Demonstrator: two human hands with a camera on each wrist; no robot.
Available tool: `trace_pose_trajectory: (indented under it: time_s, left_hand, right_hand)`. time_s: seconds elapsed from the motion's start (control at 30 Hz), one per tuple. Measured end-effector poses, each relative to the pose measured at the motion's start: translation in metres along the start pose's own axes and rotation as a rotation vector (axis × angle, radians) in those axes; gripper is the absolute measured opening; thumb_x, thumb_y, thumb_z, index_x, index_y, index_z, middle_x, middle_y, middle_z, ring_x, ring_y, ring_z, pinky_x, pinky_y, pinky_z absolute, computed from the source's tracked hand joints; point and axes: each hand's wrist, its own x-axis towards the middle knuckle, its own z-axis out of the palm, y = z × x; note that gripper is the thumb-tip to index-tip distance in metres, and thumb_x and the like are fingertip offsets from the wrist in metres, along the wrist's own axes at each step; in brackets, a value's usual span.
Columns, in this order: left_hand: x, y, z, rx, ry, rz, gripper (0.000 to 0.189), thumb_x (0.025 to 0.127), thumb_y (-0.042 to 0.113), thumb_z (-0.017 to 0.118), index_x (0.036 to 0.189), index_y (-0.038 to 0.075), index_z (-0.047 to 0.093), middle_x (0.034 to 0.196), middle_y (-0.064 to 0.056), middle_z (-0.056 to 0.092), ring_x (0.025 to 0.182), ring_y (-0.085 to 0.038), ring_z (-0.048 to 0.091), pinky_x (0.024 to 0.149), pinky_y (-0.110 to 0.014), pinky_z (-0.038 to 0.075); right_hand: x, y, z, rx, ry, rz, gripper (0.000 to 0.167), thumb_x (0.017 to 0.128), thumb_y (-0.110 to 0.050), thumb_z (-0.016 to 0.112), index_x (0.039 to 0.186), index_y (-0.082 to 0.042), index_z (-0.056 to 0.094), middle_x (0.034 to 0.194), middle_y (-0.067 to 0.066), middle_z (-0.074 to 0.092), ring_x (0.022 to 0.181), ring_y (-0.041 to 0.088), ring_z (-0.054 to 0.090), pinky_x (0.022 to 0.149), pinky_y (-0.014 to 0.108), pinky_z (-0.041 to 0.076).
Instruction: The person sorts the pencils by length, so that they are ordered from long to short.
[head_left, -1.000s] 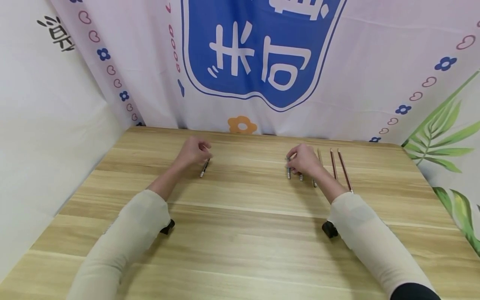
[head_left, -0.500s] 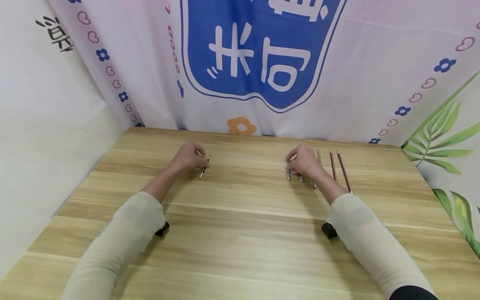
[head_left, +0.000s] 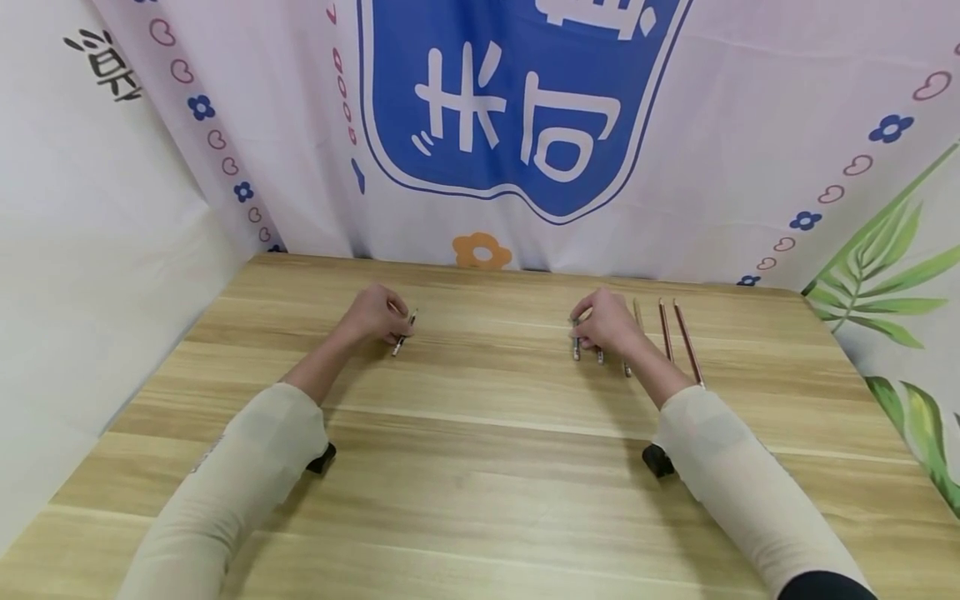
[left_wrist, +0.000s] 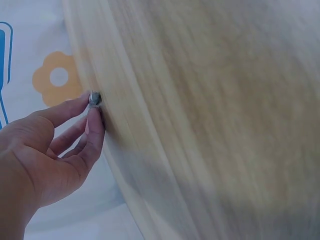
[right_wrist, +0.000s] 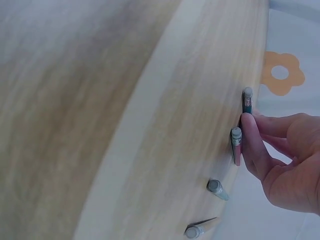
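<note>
On the left of the table my left hand pinches a dark pencil between thumb and fingertips. In the left wrist view the pencil's end pokes out between the fingertips, close over the wood. Toward the right, my right hand pinches a dark green pencil, the leftmost of a row. Its eraser end points toward me. A reddish pencil lies right beside the right thumb. Farther along the row are a light green pencil and another eraser-tipped one. The hand and forearm cover parts of the row.
Two long red-brown pencils lie beyond the right forearm, roughly parallel. The wooden table ends at the back against a hanging printed cloth. A white wall covering borders the left side. Both sleeves carry black wrist devices.
My left hand has shifted a little left and toward me, and the dark pencil has moved slightly with it. The right hand has stayed in place on its pencil.
</note>
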Motion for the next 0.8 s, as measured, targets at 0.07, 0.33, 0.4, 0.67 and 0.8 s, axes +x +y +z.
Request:
trace_pose_trajectory:
  time_s: [0.07, 0.33, 0.4, 0.67, 0.8]
  left_hand:
    - [0.0001, 0.0005, 0.0007, -0.009, 0.002, -0.003, 0.031, 0.084, -0.009, 0.078, 0.108, -0.019, 0.062, 0.082, -0.011, 0.063, 0.056, -0.010, 0.064, 0.055, -0.021, 0.063]
    - [0.0007, 0.0033, 0.0034, -0.010, 0.016, 0.000, 0.027, 0.083, -0.012, 0.074, 0.107, -0.020, 0.063, 0.079, -0.011, 0.065, 0.055, -0.011, 0.064, 0.053, -0.021, 0.062]
    - [0.0007, 0.0043, 0.0034, -0.007, 0.012, -0.003, 0.026, 0.083, -0.012, 0.073, 0.107, -0.020, 0.064, 0.080, -0.012, 0.067, 0.056, -0.012, 0.064, 0.054, -0.022, 0.062]
    - [0.0012, 0.0078, 0.0034, -0.013, -0.016, -0.030, 0.027, 0.086, -0.010, 0.070, 0.111, -0.019, 0.065, 0.086, -0.017, 0.070, 0.061, -0.014, 0.066, 0.059, -0.025, 0.065]
    - [0.0024, 0.0077, 0.0045, -0.029, -0.026, -0.021, 0.027, 0.087, -0.011, 0.069, 0.112, -0.019, 0.064, 0.088, -0.017, 0.069, 0.060, -0.013, 0.065, 0.059, -0.025, 0.065]
  right_hand:
    - [0.0002, 0.0001, -0.0005, -0.002, -0.002, 0.006, 0.031, 0.089, 0.007, 0.075, 0.119, 0.010, 0.069, 0.089, 0.023, 0.075, 0.053, 0.010, 0.066, 0.055, 0.022, 0.063]
    - [0.0014, -0.0002, -0.0004, 0.006, -0.002, 0.012, 0.033, 0.088, 0.008, 0.075, 0.120, 0.011, 0.068, 0.087, 0.023, 0.074, 0.053, 0.010, 0.066, 0.054, 0.022, 0.062]
    - [0.0016, -0.0005, -0.0001, 0.007, 0.001, 0.011, 0.033, 0.088, 0.008, 0.076, 0.120, 0.011, 0.069, 0.086, 0.023, 0.074, 0.053, 0.009, 0.065, 0.054, 0.021, 0.062]
    - [0.0018, -0.0005, 0.0009, 0.016, 0.009, 0.009, 0.033, 0.087, 0.009, 0.076, 0.119, 0.011, 0.069, 0.083, 0.023, 0.074, 0.052, 0.009, 0.065, 0.053, 0.023, 0.063]
    - [0.0019, -0.0004, 0.0007, 0.013, 0.011, 0.012, 0.033, 0.087, 0.008, 0.076, 0.119, 0.011, 0.069, 0.084, 0.022, 0.074, 0.053, 0.010, 0.065, 0.054, 0.023, 0.063]
